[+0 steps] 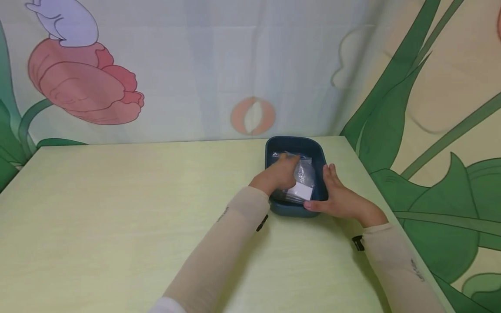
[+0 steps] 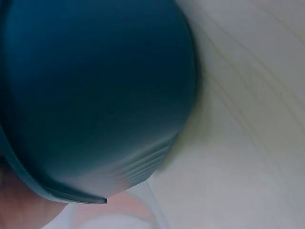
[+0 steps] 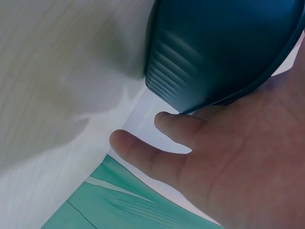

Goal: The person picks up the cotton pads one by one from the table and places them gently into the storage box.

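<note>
A dark blue plastic bin stands near the table's back right, with clear zip bags inside it. One bag carries a white label. My left hand reaches over the bin's left rim and touches the bags; its fingertips are partly hidden, so a grip cannot be made out. At the right side, my right hand rests against the bin, thumb on the front right corner and fingers straight along the wall. The right wrist view shows two extended fingers beside the bin's ribbed outer wall.
The pale wooden table stretches far to the left of the bin. Behind it hangs a printed cloth with a pink flower. Green printed leaves lie beyond the right table edge, close to my right forearm.
</note>
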Demonstrator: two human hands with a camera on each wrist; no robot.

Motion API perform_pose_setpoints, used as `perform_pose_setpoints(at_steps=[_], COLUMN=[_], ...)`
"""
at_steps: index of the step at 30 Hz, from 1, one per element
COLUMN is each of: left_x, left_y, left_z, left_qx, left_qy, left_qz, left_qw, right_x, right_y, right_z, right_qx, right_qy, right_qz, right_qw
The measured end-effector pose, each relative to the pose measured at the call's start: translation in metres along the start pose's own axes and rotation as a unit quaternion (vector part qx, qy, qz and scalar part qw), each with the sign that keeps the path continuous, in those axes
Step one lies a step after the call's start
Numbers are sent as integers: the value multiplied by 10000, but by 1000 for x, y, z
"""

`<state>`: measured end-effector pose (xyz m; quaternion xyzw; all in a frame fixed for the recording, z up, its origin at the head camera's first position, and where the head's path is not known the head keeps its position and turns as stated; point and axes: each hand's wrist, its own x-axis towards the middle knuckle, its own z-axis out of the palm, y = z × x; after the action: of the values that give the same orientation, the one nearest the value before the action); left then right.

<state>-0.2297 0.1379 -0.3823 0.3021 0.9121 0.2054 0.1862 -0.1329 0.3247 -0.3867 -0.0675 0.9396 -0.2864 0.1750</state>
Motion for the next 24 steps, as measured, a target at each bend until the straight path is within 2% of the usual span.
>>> perform_pose_setpoints(at_steps=[5, 8, 11, 14, 19, 24], left_x=[-4, -6, -10, -16, -36, -66], left_y=[6, 8, 7, 3, -14, -43], left_z=[4, 5, 5, 1, -7, -15], left_qx=[717, 1300, 1667, 1683, 1301, 1266], left_qy=[231, 434, 569, 623, 766, 1274], left_qz=[-143, -223, -155, 28, 515, 979], left_qw=[9971, 9903, 9842, 9838, 9872, 9789], right_x=[0, -1, -1, -2, -1, 2], right_y=[2, 1, 1, 1, 3, 5], right_z=[-1, -1, -1, -2, -4, -7], right_qx=[59, 72, 32, -27, -84, -124], right_qy=[-29, -42, -48, -36, -61, -108], right_qz=[-4, -21, -11, -25, 3, 15], right_qw=[10000, 10000, 10000, 10000, 9999, 9999])
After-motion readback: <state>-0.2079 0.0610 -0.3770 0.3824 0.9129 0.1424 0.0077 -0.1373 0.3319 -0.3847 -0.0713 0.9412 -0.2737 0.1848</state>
